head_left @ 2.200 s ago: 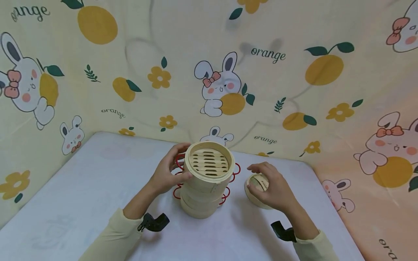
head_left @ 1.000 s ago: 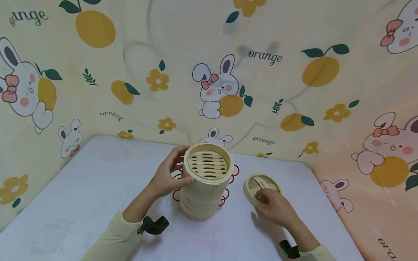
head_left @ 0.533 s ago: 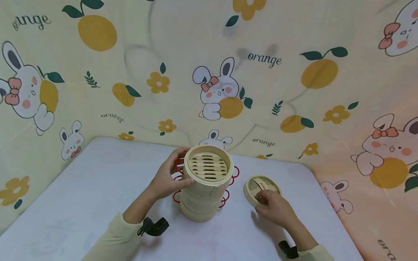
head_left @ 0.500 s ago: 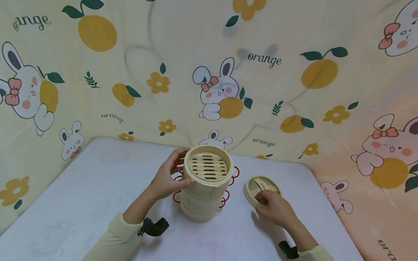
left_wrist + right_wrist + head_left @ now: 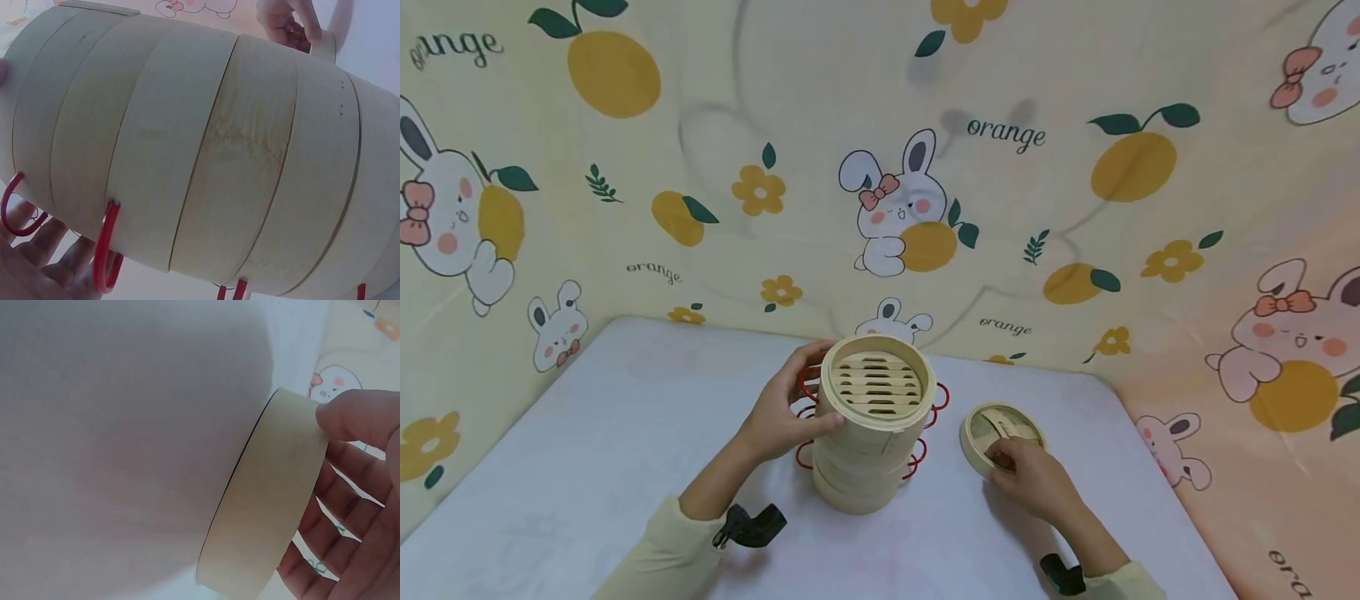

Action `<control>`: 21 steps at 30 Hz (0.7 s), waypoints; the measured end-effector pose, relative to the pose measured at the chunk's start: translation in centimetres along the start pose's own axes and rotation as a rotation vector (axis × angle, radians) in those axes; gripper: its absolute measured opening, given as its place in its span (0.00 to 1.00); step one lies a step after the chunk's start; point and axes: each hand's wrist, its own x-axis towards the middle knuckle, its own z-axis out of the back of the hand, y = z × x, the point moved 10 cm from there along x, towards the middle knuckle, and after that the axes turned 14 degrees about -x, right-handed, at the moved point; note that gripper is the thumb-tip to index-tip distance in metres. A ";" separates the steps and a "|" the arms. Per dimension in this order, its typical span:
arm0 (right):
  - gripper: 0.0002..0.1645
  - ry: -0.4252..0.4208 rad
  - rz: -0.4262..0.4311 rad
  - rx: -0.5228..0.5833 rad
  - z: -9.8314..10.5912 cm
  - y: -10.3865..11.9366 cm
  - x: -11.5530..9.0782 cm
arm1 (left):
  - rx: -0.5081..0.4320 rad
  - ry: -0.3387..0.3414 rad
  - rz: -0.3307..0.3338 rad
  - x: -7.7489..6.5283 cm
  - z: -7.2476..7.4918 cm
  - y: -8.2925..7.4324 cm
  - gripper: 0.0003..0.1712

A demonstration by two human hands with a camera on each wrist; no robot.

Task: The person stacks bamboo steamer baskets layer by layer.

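Observation:
A tall stack of bamboo steamer baskets (image 5: 868, 442) stands upright on the table, with red loops on its sides and a slatted surface on top. My left hand (image 5: 786, 412) holds its upper left side, thumb at the front and fingers reaching round behind. In the left wrist view the stack's banded wall (image 5: 206, 144) fills most of the picture. To the right lies a shallow round bamboo steamer lid (image 5: 981, 437) with a strap across it. My right hand (image 5: 1033, 479) pinches its near rim. The right wrist view shows the thumb on the edge of the lid (image 5: 265, 494).
The white-covered table (image 5: 625, 433) runs back to a cloth (image 5: 760, 250) printed with rabbits and oranges. Black wrist mounts (image 5: 751, 527) sit at both cuffs. A gap of bare table separates the stack from the lid.
My right hand has come down from above the lid to its near rim and taken hold there, then stayed still. The left hand keeps its hold on the stack.

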 end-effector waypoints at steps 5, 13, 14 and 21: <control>0.10 0.025 0.001 -0.012 -0.3 -0.1 -0.2 | -0.006 0.000 0.015 -0.2 -0.3 -0.2 0.44; 0.12 0.033 0.002 -0.010 -0.2 -0.2 -0.1 | -0.008 0.001 0.015 -0.2 -0.9 -2.9 0.43; 0.12 0.032 0.002 -0.010 -0.2 -0.1 -0.1 | -0.004 0.002 0.016 -0.2 -1.0 -3.1 0.43; 0.12 0.030 0.024 0.007 -0.2 0.3 -0.1 | 0.002 -0.006 0.045 -0.2 -0.6 -2.4 0.42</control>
